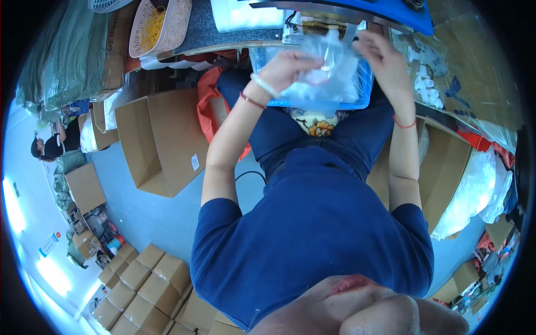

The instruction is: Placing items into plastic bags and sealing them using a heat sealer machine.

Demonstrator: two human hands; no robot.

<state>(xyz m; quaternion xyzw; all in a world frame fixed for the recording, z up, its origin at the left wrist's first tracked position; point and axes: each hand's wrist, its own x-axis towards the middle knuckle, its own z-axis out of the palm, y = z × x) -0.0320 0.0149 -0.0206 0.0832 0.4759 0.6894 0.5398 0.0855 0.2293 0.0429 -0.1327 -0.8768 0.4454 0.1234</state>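
Observation:
My left hand [291,68] is closed on a clear plastic bag [329,92], its fingers pinching the upper left part. The bag is blurred, and a small whitish item seems to show inside or behind it. Beneath it sits a blue basket [365,100] on my lap, holding more clear plastic. To the right of the bag, my right hand [384,58] is raised with bent fingers somewhat apart; nothing shows in them. Just beyond both hands stands a machine [340,14] with a blue panel and a pale nozzle-like part pointing down towards the bag.
Small white plastic parts [425,75] lie on the bench to the right. A pink basket [167,33] with yellow bands stands at the far left. Open cardboard boxes [173,134] flank me. Stacked cartons [145,285] stand behind, and another person [61,139] is off left.

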